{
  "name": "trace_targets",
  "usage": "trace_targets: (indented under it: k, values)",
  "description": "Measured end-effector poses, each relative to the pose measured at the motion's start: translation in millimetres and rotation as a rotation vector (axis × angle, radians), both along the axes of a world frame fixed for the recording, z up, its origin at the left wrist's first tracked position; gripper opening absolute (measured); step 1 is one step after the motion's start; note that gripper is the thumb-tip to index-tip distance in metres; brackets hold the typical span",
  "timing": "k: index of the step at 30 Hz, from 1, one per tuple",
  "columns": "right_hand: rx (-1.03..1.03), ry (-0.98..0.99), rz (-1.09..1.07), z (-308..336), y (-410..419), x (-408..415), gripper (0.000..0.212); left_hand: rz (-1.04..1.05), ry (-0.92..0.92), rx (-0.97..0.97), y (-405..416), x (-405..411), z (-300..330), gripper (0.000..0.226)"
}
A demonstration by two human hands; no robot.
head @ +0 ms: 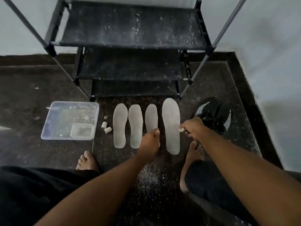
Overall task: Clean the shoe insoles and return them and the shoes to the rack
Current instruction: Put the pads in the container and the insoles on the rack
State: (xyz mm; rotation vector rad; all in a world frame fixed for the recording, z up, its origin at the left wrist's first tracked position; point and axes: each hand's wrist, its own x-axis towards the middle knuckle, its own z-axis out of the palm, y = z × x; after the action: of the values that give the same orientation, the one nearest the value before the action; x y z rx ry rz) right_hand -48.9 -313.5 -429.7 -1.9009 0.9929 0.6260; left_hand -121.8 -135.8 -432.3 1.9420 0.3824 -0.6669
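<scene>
Head view. Four grey insoles lie side by side on the dark speckled floor (48, 88), directly in front of the black shoe rack (130, 30), toes toward it. Taking the largest insole (171, 126) as reference: a shorter insole (151, 116) lies just to its left, and two more (135, 124) (120, 125) lie further left. A pair of black knit shoes (213, 115) with white striped collars sits just to its right, off the rack. Well to its left stands a clear plastic tray (53, 121) with a small tub (82, 130) inside; between tray and insoles lie two small pale cylinders (106, 127), identity unclear.

Step in hand, as judged: wiping the largest insole. To do it well, the insole needs pinning flat so it does not skate on the floor, and strokes should run the full length, heel to toe, keeping loosened grit away from the neighbouring insoles.

Hand pose. The right hand (193, 127) is at the right edge of the largest insole, at mid-length, fingers curled and pinching a small pale wad (181, 130), apparently a cloth or tissue. The left hand (150, 139) reaches down over the heel of the shorter insole, just left of the reference, fingers bunched downward; whether it grips that heel or merely presses it cannot be told. The hands are apart, one on each side of the largest insole. The rack shelves visible hold no shoes.
</scene>
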Motion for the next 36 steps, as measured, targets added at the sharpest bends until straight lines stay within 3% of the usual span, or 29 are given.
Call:
trace_targets:
  k: [5, 11, 19, 26, 31, 36]
  values:
    - [-0.057, 0.023, -0.012, -66, -4, 21, 0.015, 0.016, 0.059, 0.113, -2, 32, -34, 0.036]
    - [-0.14, 0.081, 0.001, -119, 1, 38, 0.034, 0.032, 0.198, 0.129, 0, 40, -81, 0.034]
    - [-0.295, 0.137, 0.083, -149, 12, 52, 0.037, 0.014, 0.249, 0.109, 11, 34, -119, 0.03]
    - [-0.484, 0.055, 0.209, -139, 26, 47, 0.03, 0.047, 0.205, 0.153, 41, 37, -127, 0.03]
    - [-0.351, -0.021, 0.287, -114, 57, 31, 0.028, 0.13, 0.217, 0.166, 64, 28, -111, 0.03]
    - [-0.191, -0.15, 0.398, -85, 100, 13, 0.009, 0.312, 0.227, 0.063, 93, 19, -89, 0.029]
